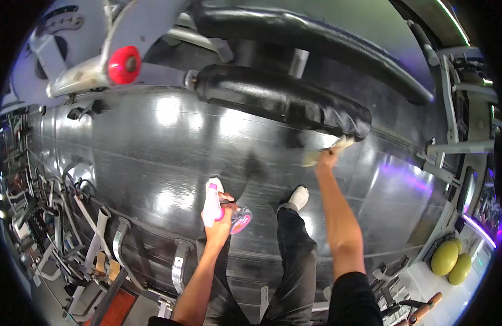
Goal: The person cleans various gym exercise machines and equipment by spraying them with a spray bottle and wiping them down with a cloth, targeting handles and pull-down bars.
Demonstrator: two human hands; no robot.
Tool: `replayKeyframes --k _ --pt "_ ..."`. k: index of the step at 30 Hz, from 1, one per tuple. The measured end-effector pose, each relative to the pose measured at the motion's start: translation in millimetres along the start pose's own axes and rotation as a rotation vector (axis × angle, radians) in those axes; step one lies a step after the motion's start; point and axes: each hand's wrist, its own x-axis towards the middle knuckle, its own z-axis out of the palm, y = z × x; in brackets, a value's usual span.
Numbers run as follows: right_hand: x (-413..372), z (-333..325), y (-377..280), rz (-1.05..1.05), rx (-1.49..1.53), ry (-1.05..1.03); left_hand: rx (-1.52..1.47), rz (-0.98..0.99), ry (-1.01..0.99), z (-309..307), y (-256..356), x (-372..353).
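My left hand [221, 224] is wrapped round a spray bottle [213, 207] with a white and pink trigger head; its clear body with a pink label shows to the right of my fingers. My right hand [328, 158] reaches forward and grips a pale cloth [340, 145]. The cloth is at the right end of a black padded roller [283, 98] and appears to touch its underside. This roller has a shiny, wrinkled cover and lies across the view, in front of a larger black padded bench [316, 38].
A grey machine frame with a red-capped bar [124, 64] juts in at upper left. Gym equipment and metal racks [99, 239] crowd the lower left. Yellow-green balls [446, 256] sit at lower right. The dark, glossy floor [153, 146] lies beneath my feet.
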Motion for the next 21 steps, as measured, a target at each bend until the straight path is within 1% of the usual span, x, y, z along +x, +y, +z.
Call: replayKeyframes --k 1,2,4,5,8,10,11,12,13,14,15,16,17,19,21 --pt "-44.4 11.6 -43.9 -0.341 -0.679 -0.184 0.005 0.022 0.006 -2.9 6.6 -1.2" --pt "-108.5 30.4 -97.3 -0.693 -1.355 -0.356 0.010 0.044 0.011 -7.1 11.9 -1.6" --pt "-137.7 97.4 -111.3 -0.970 -1.093 -0.089 -0.001 0.070 0.029 -16.0 20.7 -2.4" --pt "-150.7 107.8 -118.8 -0.987 -1.085 -0.095 -0.016 0.081 0.034 -20.7 24.8 -3.6" --pt "-186.1 108.5 -163.5 -0.231 0.200 -0.341 0.010 0.088 0.085 -33.9 35.0 -8.2" --pt "-216.5 103.8 -208.5 0.343 1.015 -0.457 -0.051 0.082 0.119 -41.0 40.4 -12.2" --pt "-247.6 83.8 -228.6 0.090 0.945 -0.604 -0.100 0.062 0.148 -44.0 43.2 -16.0" --pt "-271.8 64.6 -243.5 0.018 0.830 -0.641 -0.096 0.079 0.138 -47.5 48.2 -18.7" --pt "-277.4 53.9 -241.0 -0.152 0.627 -0.678 -0.112 0.078 0.144 -50.0 53.0 -21.6" --pt "-306.9 37.5 -259.6 -0.326 0.347 -0.590 -0.125 0.080 0.148 -52.9 58.2 -23.6" --pt "-328.1 25.4 -269.7 -0.545 0.280 -0.548 -0.130 0.085 0.152 -57.7 62.3 -24.5" --pt "-345.1 18.0 -279.0 -0.762 0.214 -0.501 -0.059 0.095 0.091 -63.5 65.0 -25.3" --pt "-358.1 15.6 -291.0 -0.769 0.216 -0.505 0.012 0.106 0.031 -68.1 69.2 -25.0" --pt "-381.3 12.9 -313.1 -1.262 0.101 -0.400 -0.045 0.128 0.061 -70.0 90.3 -20.1" --pt "-397.0 33.7 -356.8 -1.644 -0.039 -0.402 -0.111 0.147 0.090 -73.3 113.3 -14.3"
